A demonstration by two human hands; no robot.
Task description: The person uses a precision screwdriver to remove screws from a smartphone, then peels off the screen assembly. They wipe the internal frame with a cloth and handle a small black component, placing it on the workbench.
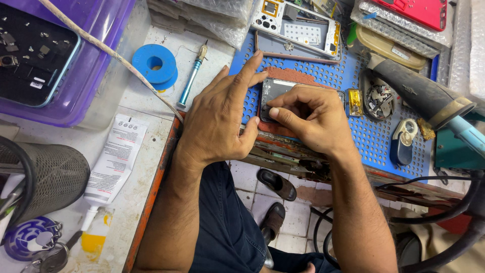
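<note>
- Across the middle of the bench lies a blue perforated mat (376,136), worn at its near edge, with everything else crowded around it.
- Off to the far left sits a purple plastic bin (96,60) holding a dark tray of tiny screws and parts.
- At the right edge a grey hot-air nozzle (422,93) lies slanted over the mat.
- Beyond the hands lies a stripped white phone frame (298,25).
- On the mat's near side rests the small phone (275,91) being worked on — flat, glass up, on a reddish pad, partly hidden under both hands.
- Pressing down beside it is the left hand (220,119): fingers spread, index fingertip on the pad at the phone's far left corner, thumb at the near edge.
- Over the phone's right half curls the right hand (310,119), thumb and forefinger pinched together on the glass — around something too small for me to make out, possibly a thin pick.
- On the white bench to the left lie a white glue tube (116,159), a blue spool (155,64) and a slim blue-handled screwdriver (191,81).
- Just right of the phone stands a little yellow part (355,101).
</note>
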